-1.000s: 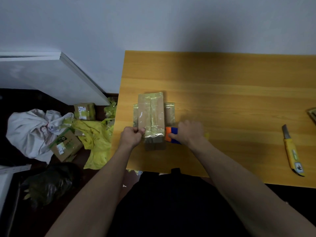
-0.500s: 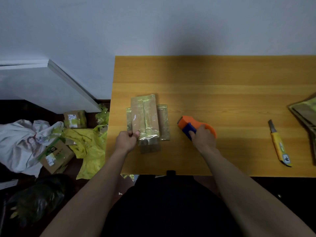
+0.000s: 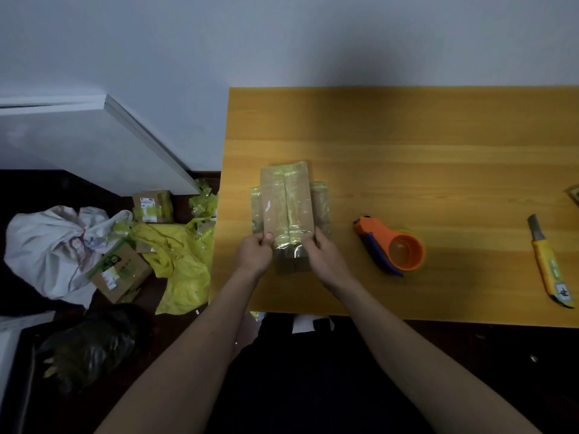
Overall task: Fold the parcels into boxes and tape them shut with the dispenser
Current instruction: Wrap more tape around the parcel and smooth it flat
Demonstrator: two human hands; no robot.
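The box (image 3: 286,211) lies centre-left on the table (image 3: 407,145), its near end gripped by both hands: the left hand (image 3: 253,255) pinches one corner, the right hand (image 3: 322,255) the other. The tape is being pressed down, it seems. Next, a turn of the box is probably called for. The dispenser (image 3: 390,247), held by the right hand half a second ago, is now set down at centre-right.
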